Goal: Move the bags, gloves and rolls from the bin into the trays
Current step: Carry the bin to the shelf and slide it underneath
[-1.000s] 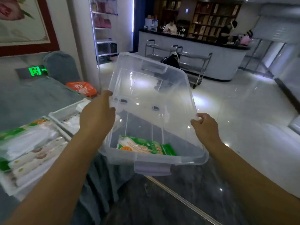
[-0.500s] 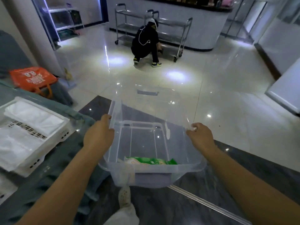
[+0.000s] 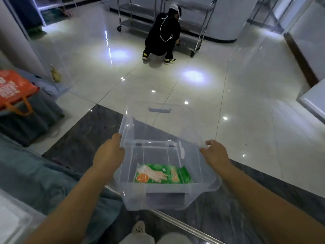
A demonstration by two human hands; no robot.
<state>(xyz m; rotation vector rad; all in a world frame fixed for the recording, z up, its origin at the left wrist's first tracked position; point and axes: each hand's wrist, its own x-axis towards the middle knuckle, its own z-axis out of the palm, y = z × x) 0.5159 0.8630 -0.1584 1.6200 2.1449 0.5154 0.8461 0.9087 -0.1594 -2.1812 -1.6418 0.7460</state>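
Both my hands grip the clear bin point(image 3: 159, 189), left hand point(image 3: 109, 152) and right hand point(image 3: 214, 153) clamped on opposite rims; one green glove pack point(image 3: 162, 174) lies inside.

Nothing fully readable: green glove packet point(image 3: 162, 174) in the clear bin point(image 3: 202, 188) has a hand pic, an orange round badge w/ tiny print & an orange panel at its right end, all too small to make out. Orange bag point(image 3: 13, 88) at left carries big white characters, cut by the frame edge & blurred, can't tell what they say
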